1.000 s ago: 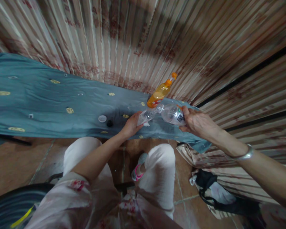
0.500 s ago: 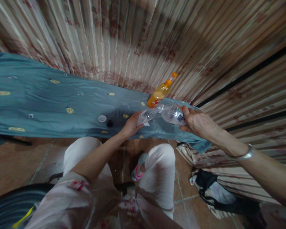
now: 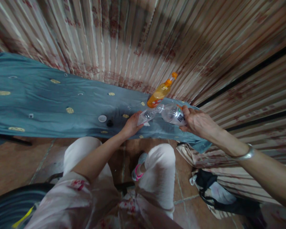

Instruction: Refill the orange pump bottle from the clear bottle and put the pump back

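My left hand (image 3: 132, 124) is closed around a slim clear plastic bottle (image 3: 146, 116), which lies tilted with its neck toward the right. My right hand (image 3: 195, 121) grips the base end of a wider clear plastic bottle (image 3: 171, 113) with black print and a bit of green on it. The necks of the two bottles meet near the middle; I cannot tell whether one sits inside the other. Just behind them stands an orange pump bottle (image 3: 158, 95) of yellow-orange liquid. Left of my left hand lie a white round lid (image 3: 102, 118) and a small black cap (image 3: 109, 123).
A blue-green cloth with pineapple prints (image 3: 90, 103) covers the long narrow table. Behind it hangs a pleated floral curtain (image 3: 124, 47). A black bag (image 3: 205, 181) lies on the tiled floor at the right, and a black round seat (image 3: 11, 206) shows at lower left.
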Tool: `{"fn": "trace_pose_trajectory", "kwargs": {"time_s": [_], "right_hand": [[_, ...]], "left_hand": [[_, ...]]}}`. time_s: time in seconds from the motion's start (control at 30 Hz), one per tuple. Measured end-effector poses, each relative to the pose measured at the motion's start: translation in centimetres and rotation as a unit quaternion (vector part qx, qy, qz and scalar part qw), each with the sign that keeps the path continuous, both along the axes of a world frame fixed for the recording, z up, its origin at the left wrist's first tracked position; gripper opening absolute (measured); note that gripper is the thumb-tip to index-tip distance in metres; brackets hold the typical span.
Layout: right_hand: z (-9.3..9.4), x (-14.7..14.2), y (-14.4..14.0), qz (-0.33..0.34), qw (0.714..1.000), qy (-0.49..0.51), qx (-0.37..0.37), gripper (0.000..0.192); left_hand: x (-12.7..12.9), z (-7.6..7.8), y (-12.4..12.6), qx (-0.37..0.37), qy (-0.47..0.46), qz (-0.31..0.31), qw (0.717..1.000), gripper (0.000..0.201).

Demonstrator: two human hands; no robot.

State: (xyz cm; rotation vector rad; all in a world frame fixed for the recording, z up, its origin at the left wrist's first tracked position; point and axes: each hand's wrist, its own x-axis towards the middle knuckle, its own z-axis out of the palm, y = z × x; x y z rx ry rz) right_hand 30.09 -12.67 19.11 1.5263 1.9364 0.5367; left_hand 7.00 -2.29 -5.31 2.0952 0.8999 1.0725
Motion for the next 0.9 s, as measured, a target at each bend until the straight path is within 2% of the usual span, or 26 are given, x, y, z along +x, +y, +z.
{"fn": "trace_pose_trajectory", "kwargs": {"time_s": [0.5,0.9], "right_hand": [[-0.9,1.0,0.2,0.031,0.999,0.004,0.039,0.062],[0.0,-0.3,0.0,-0.006,1.000,-0.013,0.006,0.067]], "left_hand": [[0.2,-0.5,0.2,0.003,0.015,0.016,1.000,0.070],[0.1,-0.4,0.2,0.010,0.013,0.008,1.000,0.068]]}}
